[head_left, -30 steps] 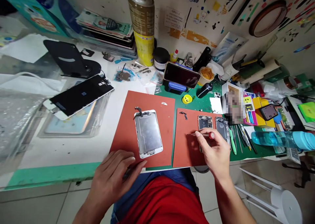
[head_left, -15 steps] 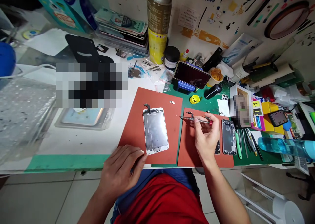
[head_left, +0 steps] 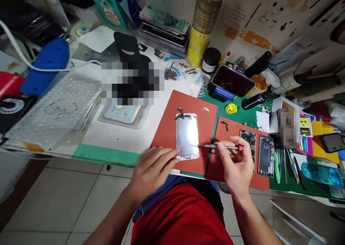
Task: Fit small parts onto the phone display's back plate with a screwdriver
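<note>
On the left red-brown mat (head_left: 167, 123) lies a phone screen (head_left: 185, 137), its metal back up and a short dark flex cable at its top. My left hand (head_left: 153, 169) has thumb and forefinger closed at the screen's lower left corner. A thin screwdriver (head_left: 212, 146) with a red end cap is held in my right hand (head_left: 237, 162); its tip is at the screen's right edge. Partly behind that hand, a phone body with exposed circuitry (head_left: 248, 139) lies on the right mat (head_left: 221, 162), with a second opened phone housing (head_left: 266, 155) beside it.
A small dark flex cable (head_left: 224, 125) lies on the right mat. Behind are a yellow cap (head_left: 231, 108), a phone on a blue stand (head_left: 232, 81) and a tall spray can (head_left: 203, 26). Several tools (head_left: 291, 162) lie at right; a bubble-wrap bag (head_left: 64, 105) lies at left.
My right hand has brought the screwdriver left and down from over the right mat to the screen's edge. My left hand stays at the screen's corner. The camera view has shifted and tilted.
</note>
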Tool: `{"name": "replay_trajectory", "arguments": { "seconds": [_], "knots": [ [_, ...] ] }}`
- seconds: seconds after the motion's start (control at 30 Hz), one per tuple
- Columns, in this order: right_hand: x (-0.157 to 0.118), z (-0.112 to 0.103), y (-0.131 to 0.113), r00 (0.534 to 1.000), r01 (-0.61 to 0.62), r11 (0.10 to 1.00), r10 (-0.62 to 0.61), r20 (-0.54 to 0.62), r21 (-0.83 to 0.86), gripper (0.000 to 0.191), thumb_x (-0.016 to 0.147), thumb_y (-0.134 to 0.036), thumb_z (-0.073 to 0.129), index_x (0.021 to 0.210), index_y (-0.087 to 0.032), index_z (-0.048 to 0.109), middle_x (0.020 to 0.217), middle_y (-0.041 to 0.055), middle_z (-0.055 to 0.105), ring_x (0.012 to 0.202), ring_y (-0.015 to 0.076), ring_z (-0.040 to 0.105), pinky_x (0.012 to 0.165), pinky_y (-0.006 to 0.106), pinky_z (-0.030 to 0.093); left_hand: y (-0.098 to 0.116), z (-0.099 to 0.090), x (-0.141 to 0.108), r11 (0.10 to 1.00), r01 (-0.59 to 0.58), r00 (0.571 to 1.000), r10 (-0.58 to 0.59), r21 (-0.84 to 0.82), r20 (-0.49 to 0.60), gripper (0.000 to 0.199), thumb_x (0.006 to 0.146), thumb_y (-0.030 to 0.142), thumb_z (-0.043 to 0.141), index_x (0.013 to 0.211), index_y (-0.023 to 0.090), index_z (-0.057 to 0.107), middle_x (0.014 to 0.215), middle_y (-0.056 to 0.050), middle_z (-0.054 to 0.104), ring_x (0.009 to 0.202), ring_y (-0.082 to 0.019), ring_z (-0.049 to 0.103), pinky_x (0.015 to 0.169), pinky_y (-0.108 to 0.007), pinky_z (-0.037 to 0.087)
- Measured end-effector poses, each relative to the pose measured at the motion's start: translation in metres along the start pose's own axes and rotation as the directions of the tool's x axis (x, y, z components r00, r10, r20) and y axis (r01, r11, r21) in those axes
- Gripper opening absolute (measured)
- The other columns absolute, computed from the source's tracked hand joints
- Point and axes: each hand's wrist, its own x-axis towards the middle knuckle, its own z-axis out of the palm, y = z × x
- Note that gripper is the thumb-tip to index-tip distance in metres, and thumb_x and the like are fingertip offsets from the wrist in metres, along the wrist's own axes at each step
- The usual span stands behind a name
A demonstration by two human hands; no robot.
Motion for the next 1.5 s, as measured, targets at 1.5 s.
{"name": "replay_trajectory", "arguments": {
  "seconds": [1.5],
  "knots": [
    [-0.034, 0.022, 0.007, 0.987, 0.021, 0.995, -0.004, 0.161, -0.100, 0.029, 0.094, -0.029, 0.080, 0.116, -0.024, 0.062, 0.087, 0.0019, 0.079, 0.068, 0.0188, 0.078, 0.063, 0.031, 0.067, -0.001, -0.002, -0.002, 0.998, 0.035, 0.999, -0.033, -0.046, 0.040, 0.020, 0.097, 0.007, 0.066, 0.112, 0.021, 0.070, 0.094, -0.004, 0.079, 0.080, -0.019, 0.068, 0.076, -0.036, 0.051]
  ]
}}
